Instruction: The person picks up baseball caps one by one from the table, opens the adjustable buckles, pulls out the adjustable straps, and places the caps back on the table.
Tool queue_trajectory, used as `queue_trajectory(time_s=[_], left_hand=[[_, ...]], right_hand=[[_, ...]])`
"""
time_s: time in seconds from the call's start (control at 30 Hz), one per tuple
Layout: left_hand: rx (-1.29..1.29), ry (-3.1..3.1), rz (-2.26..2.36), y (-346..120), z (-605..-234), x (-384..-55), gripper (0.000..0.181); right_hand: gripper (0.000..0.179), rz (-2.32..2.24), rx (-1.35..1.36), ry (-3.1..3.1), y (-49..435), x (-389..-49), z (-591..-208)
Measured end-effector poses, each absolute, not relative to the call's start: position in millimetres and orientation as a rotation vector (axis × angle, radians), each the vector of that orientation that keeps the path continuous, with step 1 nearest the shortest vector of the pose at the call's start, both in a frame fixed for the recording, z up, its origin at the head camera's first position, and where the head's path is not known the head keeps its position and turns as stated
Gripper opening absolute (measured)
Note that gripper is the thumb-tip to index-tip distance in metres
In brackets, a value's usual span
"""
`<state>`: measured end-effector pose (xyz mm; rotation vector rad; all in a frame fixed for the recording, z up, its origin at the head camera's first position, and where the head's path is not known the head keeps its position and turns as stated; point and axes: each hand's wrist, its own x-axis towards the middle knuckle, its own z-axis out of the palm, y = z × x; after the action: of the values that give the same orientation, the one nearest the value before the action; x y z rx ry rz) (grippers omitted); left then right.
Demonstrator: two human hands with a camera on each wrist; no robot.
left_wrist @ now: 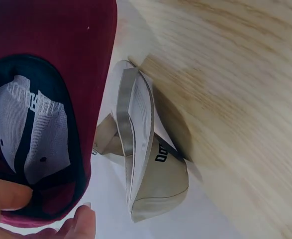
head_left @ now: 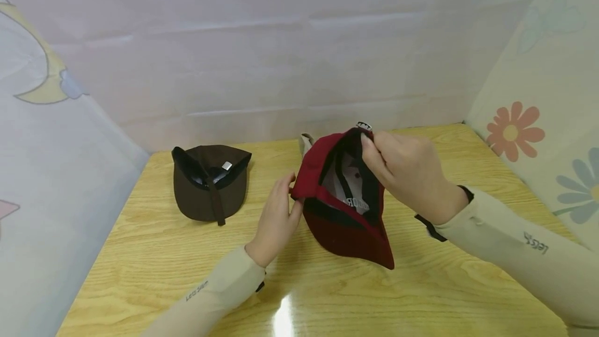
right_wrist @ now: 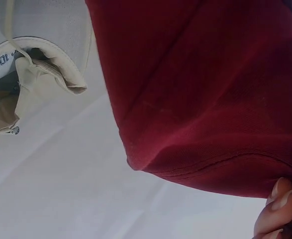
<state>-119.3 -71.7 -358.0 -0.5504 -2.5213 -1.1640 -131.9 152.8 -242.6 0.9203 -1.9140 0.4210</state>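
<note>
A dark red baseball cap point(head_left: 311, 170) is held up over the table with its inside toward me. Pale lining with lettering and a black sweatband show in its crown, and its brim points down. My right hand point(head_left: 412, 173) pinches the rim at the upper right. At the cap's left edge, my left hand point(head_left: 277, 220) grips it, thumb on the inner side and fingers outside in the left wrist view. Mostly hidden behind the red cap in the head view is a beige cap point(left_wrist: 160, 184), which the left wrist view shows more fully, dark lettering on its front.
On the left of the wooden table point(head_left: 154, 269) lies a dark brown cap point(head_left: 196, 202), its strap hanging over the brim. A pale cloth backdrop point(head_left: 262, 66) rises behind the table. Printed side panels with flowers point(head_left: 515, 131) stand left and right.
</note>
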Motion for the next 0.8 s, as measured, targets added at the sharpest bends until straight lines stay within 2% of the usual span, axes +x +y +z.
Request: queue_trajectory(time_s=[0.23, 0.53, 0.8], left_hand=[[-0.461, -2.589, -1.349, -71.4, -357.3, -118.4, 0.043], [-0.289, -2.557, -1.840, -73.6, -364.1, -124.4, 0.038], [-0.300, -2.484, -2.061, -75.3, -372.1, -126.2, 0.034]], right_hand=[[0.051, 0.433, 0.914, -1.905, 151.9, -131.0, -242.2], [0.049, 0.404, 0.944, -1.933, 151.9, -126.8, -237.2], [0.050, 0.404, 0.936, -1.933, 152.2, -126.9, -237.5]])
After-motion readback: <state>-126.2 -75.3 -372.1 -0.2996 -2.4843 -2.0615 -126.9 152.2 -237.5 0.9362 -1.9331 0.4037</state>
